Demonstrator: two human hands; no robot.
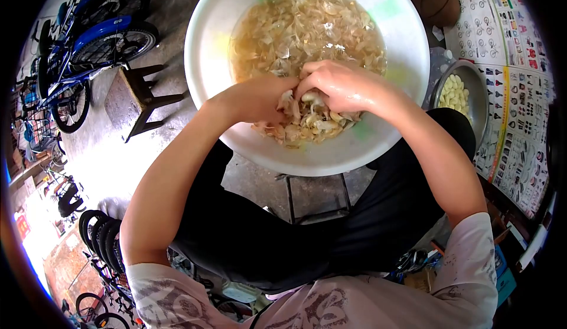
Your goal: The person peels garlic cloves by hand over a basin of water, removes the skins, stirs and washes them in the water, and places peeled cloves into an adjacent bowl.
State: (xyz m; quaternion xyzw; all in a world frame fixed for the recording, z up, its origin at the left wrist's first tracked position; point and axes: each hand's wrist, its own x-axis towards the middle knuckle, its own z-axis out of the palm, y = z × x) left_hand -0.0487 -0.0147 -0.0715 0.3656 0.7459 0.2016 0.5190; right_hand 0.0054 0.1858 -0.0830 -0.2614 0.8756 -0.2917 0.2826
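Observation:
A large white basin [207, 39] stands in front of me, holding cloudy water with many loose garlic skins [307, 28] floating in it. Against its near wall lies a wet heap of garlic cloves and skins [316, 129]. My left hand [264, 98] is curled at the left side of this heap, its fingertips partly hidden among the skins. From the right, my right hand [338, 87] bends over the heap with its fingers closed around garlic. A pale clove [313, 97] shows between the two hands.
A metal bowl [485, 101] of peeled garlic cloves [455, 94] sits to the right of the basin. Printed sheets [514, 81] cover the surface beside it. At left are a wooden stool [127, 98] and blue bicycles [100, 33]. A dark metal frame [319, 215] stands below the basin.

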